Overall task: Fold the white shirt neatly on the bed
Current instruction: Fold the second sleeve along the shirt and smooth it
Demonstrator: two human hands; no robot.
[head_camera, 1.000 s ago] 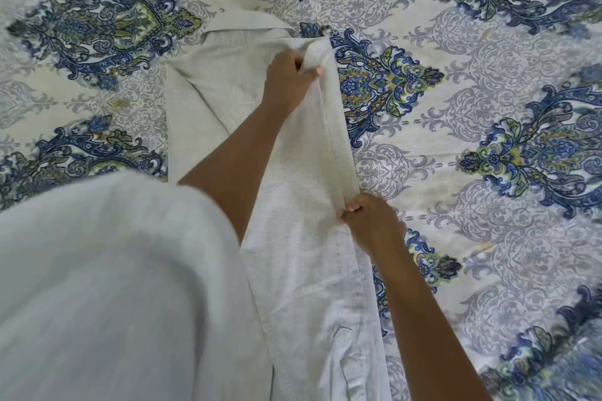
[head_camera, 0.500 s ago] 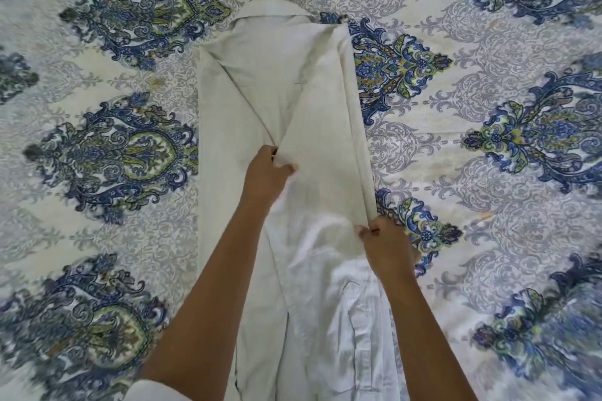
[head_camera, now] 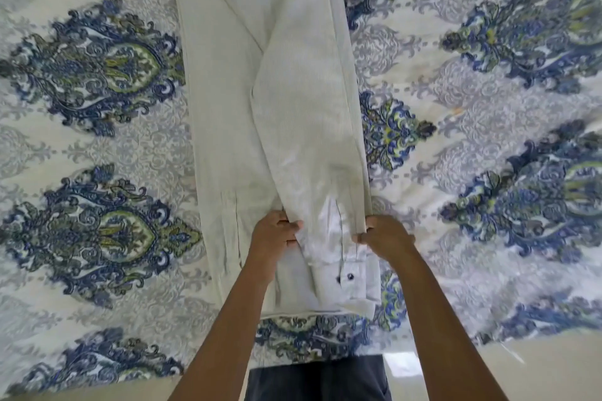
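Item: white shirt point(head_camera: 224, 127), long narrow strip, lying lengthwise on the bed point(head_camera: 97, 153), hem close to the near edge, upper part running out of view toward the far edge. Both side panels folded inward; sleeve point(head_camera: 312, 127) laid down the right half, its cuff point(head_camera: 355, 283) with dark button point(head_camera: 350, 276) near the hem.

Grips: left hand point(head_camera: 272, 234) pinches the sleeve's inner edge just above the cuff, fingers pressed together on a small bunch of cloth. Right hand point(head_camera: 386, 234) pinches the sleeve's outer edge at the same level, thumb and fingers closed on the fabric. The sleeve spans between the two hands; the cuff lies nearer the person than both grips, the rest of the shirt beyond them.

Risks, judged: pulling unevenly would skew the sleeve off the strip's right edge; lifting too high could drag the folded panel open beneath it; the bunched cloth under the left hand may set a crease; the cuff could slip past the hem over the bed's near edge.
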